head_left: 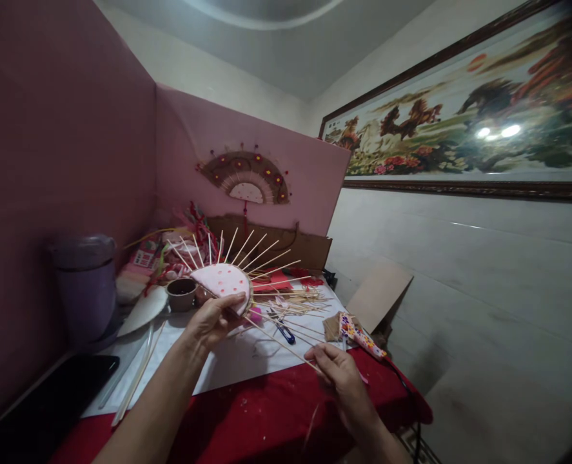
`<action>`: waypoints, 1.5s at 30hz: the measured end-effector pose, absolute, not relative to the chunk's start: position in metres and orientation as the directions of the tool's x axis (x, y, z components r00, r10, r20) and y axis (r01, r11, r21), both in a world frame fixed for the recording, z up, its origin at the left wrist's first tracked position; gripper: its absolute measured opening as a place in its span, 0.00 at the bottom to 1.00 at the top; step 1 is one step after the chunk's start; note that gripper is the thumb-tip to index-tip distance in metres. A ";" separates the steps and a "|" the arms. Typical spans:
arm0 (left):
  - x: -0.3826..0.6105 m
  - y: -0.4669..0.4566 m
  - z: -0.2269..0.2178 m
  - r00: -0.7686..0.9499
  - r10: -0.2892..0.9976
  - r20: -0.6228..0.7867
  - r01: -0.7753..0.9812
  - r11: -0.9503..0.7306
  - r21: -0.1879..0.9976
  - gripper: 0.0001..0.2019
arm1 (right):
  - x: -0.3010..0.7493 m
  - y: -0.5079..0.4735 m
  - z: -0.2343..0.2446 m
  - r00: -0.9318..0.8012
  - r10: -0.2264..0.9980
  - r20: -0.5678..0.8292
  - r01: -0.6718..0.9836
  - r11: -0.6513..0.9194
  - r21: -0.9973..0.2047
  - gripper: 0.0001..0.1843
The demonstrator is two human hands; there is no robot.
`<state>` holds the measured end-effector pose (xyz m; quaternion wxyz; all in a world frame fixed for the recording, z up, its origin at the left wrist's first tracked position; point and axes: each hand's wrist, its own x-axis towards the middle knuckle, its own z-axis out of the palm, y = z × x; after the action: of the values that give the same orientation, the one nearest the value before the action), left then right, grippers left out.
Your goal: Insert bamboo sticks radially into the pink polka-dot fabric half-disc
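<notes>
My left hand [214,317] grips a half-made fan [222,281]: a pink semicircle with small red dots and several thin wooden sticks fanning out from it. It is held up above the table. My right hand [338,368] pinches the outer end of the lowest stick [280,343], which runs from the fan's base down to the right. A loose pile of more sticks [295,301] lies on the white sheet [247,361] behind my hands.
A finished brown fan [246,177] hangs on the pink board. On the table are a purple lidded container [85,283], a small brown bowl [181,294], a blue-handled tool [284,332], a dotted paper piece [360,335] and a dark phone [48,406]. The red cloth [276,412] ends at right.
</notes>
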<state>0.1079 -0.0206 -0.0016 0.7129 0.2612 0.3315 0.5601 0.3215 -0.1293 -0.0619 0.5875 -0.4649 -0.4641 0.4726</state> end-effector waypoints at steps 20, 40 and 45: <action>0.104 -0.019 0.001 0.203 0.953 -0.224 -0.698 0.301 0.650 0.09 | 0.329 -0.118 -0.059 0.293 0.749 0.594 0.672 0.280 -0.685 0.18; 0.104 -0.027 -0.007 0.445 0.882 -0.155 -0.437 0.365 0.822 0.13 | 0.348 -0.074 -0.061 0.431 0.604 0.670 0.771 0.140 -0.622 0.22; 0.105 -0.028 -0.009 0.443 0.886 -0.138 -0.368 0.320 0.873 0.13 | 0.353 -0.083 -0.068 0.463 0.574 0.675 0.799 0.061 -0.599 0.21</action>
<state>0.1048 -0.0277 -0.0091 0.7469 0.4047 0.3198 0.4197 0.3526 -0.0826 -0.0684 0.5227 -0.6768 -0.5072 -0.1072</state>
